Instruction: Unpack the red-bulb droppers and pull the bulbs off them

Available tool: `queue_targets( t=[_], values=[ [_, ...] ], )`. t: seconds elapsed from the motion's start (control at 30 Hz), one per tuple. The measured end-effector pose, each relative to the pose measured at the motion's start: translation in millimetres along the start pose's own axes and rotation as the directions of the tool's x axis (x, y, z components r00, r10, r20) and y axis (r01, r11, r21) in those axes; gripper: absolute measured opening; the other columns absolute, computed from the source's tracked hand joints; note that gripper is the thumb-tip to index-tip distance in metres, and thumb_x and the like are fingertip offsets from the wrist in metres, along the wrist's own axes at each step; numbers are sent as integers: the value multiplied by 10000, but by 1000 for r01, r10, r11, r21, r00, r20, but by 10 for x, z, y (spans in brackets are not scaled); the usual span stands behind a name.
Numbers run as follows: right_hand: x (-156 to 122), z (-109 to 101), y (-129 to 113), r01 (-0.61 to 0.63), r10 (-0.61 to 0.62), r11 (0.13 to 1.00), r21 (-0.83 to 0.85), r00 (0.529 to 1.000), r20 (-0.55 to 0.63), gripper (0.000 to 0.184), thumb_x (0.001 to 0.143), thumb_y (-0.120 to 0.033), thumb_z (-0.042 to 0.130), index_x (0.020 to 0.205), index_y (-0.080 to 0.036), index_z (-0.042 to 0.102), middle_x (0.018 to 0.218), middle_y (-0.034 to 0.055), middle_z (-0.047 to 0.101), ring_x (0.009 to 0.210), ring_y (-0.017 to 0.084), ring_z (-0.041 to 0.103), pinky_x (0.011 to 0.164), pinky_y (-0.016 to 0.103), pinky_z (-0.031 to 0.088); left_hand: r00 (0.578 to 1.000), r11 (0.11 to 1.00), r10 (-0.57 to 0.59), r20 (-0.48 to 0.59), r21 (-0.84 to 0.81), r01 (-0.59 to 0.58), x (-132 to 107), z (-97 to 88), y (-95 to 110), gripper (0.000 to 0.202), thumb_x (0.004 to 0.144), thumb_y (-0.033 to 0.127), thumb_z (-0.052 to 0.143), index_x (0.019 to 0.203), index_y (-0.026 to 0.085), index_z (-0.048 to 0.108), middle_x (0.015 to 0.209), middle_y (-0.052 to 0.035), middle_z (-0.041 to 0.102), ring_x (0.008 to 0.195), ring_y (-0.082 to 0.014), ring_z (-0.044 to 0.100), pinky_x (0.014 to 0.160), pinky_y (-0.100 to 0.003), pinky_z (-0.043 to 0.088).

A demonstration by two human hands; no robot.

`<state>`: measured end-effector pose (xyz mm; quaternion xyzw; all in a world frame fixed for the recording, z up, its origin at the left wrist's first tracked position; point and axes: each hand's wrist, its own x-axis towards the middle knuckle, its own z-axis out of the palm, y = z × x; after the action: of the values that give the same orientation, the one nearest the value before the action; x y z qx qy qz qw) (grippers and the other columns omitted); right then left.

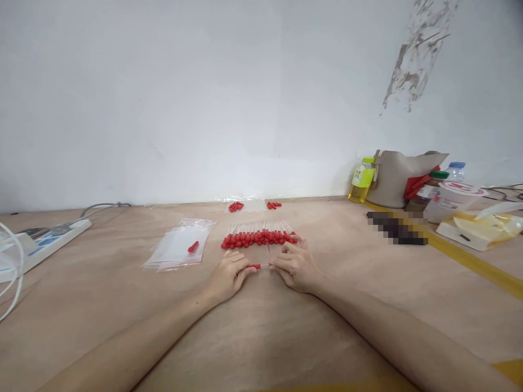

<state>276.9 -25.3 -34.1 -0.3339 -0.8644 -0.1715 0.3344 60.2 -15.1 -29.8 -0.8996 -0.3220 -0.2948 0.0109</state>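
Note:
Between thumb and fingers, my left hand (231, 272) pinches a small red tip (256, 266). A thin pale stick (265, 266) runs from that tip to my right hand (297, 265), whose fingers are closed on its other end. Just beyond both hands lies a row of red-tipped sticks (253, 238), red ends toward me and pale stems pointing at the wall. My right fingers are close to the row's right end. Left of the hands, a stack of clear zip bags (175, 247) has one loose red tip (193, 246) on top.
Two small groups of red tips (236, 207) lie on clear plastic near the wall. At left is a power strip (53, 245) with cables. A yellow-green bottle (362, 179), a grey bag (394, 179), a tub (451, 201) and a tissue pack (478, 228) stand at right.

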Motion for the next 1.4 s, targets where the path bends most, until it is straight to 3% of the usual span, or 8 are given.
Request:
queue_targets(
  t=[0.33, 0.53, 0.63, 0.73, 0.97, 1.13, 1.27, 1.4],
  values=[
    [-132, -48, 288, -326, 327, 945, 40, 945, -19, 229, 855, -283, 441, 881, -262, 667, 699, 0, 674, 670, 115, 534, 829, 337, 211, 943, 961, -256, -211, -157, 226, -155, -191, -289, 197, 842, 281, 456, 902, 210, 629, 867, -41, 602, 803, -159, 560, 668, -258, 451],
    [-53, 39, 132, -347, 347, 938, -4, 938, 10, 168, 803, -202, 457, 869, -205, 611, 677, 1, 650, 678, 134, 536, 785, 312, 232, 711, 826, -548, -441, -148, 544, -72, -479, -612, 324, 791, 308, 427, 1009, 178, 628, 904, -65, 542, 805, -177, 560, 653, -275, 462],
    [-19, 65, 112, -368, 369, 929, -49, 929, 23, 121, 784, -182, 457, 754, -185, 575, 638, 0, 628, 642, 132, 528, 767, 308, 236, 598, 686, -713, -366, -188, 703, -130, -671, -891, 364, 751, 358, 458, 1034, 184, 609, 775, -31, 581, 680, -160, 574, 603, -263, 453],
    [4, 88, 92, -347, 350, 935, -73, 936, 33, 149, 783, -168, 448, 720, -193, 581, 650, 4, 629, 651, 133, 526, 762, 309, 234, 548, 606, -770, -326, -106, 788, -224, -773, -1106, 378, 694, 410, 522, 996, 198, 601, 766, -19, 611, 673, -167, 578, 586, -258, 433],
    [32, 96, -41, -374, 377, 924, -80, 925, 35, 154, 799, -219, 456, 761, -213, 605, 727, 10, 638, 716, 139, 546, 721, 298, 242, 583, 582, -803, -125, 50, 812, -352, -703, -1236, 414, 647, 515, 549, 899, 192, 603, 725, -32, 649, 693, -204, 600, 580, -275, 423],
    [80, 68, -129, -464, 466, 885, -48, 875, 133, 151, 773, -242, 489, 641, -189, 540, 675, 1, 614, 703, 142, 547, 667, 278, 250, 609, 592, -777, -160, 142, 793, -329, -692, -1154, 406, 693, 539, 495, 886, 203, 617, 823, -63, 664, 786, -251, 596, 646, -322, 413],
    [99, 70, -122, -569, 548, 819, 74, 813, 195, 202, 807, -283, 469, 642, -193, 542, 610, -21, 602, 619, 129, 542, 639, 265, 268, 744, 684, -557, -368, 306, 663, -237, -640, -903, 305, 758, 466, 471, 881, 232, 622, 956, -69, 634, 969, -286, 525, 797, -398, 341],
    [67, 109, -44, -608, 592, 775, 170, 794, 137, 155, 816, -303, 476, 863, -218, 598, 628, -19, 633, 643, 146, 570, 671, 281, 303, 900, 837, -336, -279, 349, 421, -67, -526, -586, 252, 779, 429, 484, 882, 242, 617, 905, -55, 639, 914, -247, 531, 831, -395, 296]
  ],
)
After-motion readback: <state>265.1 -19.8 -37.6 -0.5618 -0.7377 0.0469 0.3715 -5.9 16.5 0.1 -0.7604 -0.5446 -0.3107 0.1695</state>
